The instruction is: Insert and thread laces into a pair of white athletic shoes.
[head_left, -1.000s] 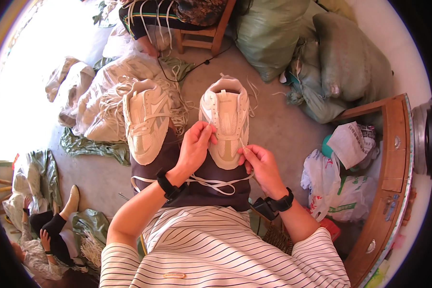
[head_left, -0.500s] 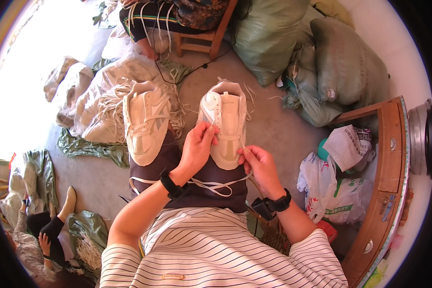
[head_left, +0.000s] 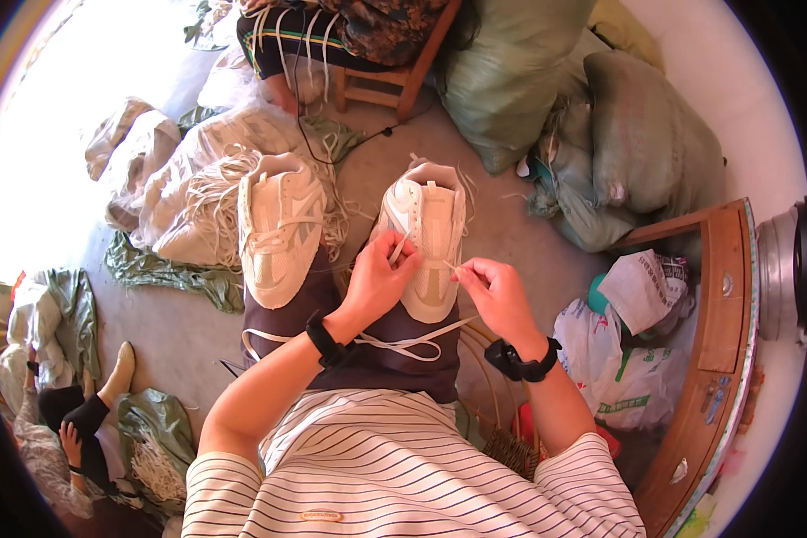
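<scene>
Two beige sneakers rest on my dark-trousered knees, toes toward me. Over the toe of the right sneaker (head_left: 437,211), my left hand (head_left: 378,276) pinches a pale shoelace beside the left eyelet row. My right hand (head_left: 498,294) is closed on a lace at the right side of that toe, thumb and index finger together. The tongue shows between the eyelet rows, with lace only near the toe. On the other knee, the left sneaker (head_left: 282,224) has lace crossing its lower eyelets; neither hand touches it. A loose white lace (head_left: 403,344) lies across my lap.
Left of the knees lie bundled laces (head_left: 217,202) and plastic-wrapped piles. Large green sacks (head_left: 650,134) stand at the far right. A wooden drawer desk (head_left: 722,296) curves along the right, plastic bags (head_left: 641,381) beside it. Other people sit at the top and lower left.
My left fingers have shifted in over the sneaker's tongue, drawing a lace up from the left eyelets. My right hand has moved slightly up and right. The whole view has shifted a little.
</scene>
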`<control>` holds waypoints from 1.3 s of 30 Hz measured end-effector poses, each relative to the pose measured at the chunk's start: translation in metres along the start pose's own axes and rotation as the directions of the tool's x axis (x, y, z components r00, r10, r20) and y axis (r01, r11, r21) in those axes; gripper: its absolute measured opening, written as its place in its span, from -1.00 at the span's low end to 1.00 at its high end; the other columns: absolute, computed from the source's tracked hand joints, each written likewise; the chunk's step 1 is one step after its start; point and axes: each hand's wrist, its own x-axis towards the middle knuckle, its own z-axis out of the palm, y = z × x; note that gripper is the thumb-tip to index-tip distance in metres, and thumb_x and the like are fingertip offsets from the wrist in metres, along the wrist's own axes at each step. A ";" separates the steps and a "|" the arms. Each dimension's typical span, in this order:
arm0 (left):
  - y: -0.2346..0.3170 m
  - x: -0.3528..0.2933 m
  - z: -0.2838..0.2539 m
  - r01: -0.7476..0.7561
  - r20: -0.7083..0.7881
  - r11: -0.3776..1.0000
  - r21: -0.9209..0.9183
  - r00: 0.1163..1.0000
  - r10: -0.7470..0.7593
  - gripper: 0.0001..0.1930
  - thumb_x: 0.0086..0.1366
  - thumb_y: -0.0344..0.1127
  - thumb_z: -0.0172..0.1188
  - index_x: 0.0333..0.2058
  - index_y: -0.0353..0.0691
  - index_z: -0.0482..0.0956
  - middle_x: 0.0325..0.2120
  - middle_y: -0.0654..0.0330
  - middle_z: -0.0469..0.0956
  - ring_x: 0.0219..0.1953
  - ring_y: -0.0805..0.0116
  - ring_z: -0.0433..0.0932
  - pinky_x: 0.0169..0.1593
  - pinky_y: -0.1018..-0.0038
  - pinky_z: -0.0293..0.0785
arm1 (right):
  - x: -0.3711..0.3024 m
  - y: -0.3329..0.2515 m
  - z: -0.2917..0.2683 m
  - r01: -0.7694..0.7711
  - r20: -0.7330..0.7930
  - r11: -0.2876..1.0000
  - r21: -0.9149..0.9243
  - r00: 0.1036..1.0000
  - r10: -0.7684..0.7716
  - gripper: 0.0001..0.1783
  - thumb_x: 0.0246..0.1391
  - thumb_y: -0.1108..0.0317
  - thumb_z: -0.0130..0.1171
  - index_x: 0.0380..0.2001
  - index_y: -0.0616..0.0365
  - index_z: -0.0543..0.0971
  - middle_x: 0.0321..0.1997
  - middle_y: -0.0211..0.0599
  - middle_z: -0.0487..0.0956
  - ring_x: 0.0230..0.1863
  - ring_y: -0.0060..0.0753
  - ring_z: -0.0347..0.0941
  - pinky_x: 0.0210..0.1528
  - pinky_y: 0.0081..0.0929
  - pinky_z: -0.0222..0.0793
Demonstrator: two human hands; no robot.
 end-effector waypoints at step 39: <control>0.013 0.052 0.080 0.086 -0.002 0.967 0.238 0.996 -0.088 -0.70 0.09 -0.27 0.36 -0.54 -0.22 0.37 -0.67 0.40 0.32 -0.57 0.64 0.23 -0.49 0.59 0.23 | 0.041 0.067 -0.064 0.044 -0.073 0.998 -0.047 0.996 -0.048 -0.73 0.12 0.22 0.19 -0.43 0.25 0.60 -0.63 -0.04 0.48 -0.63 -0.08 0.38 -0.52 -0.30 0.27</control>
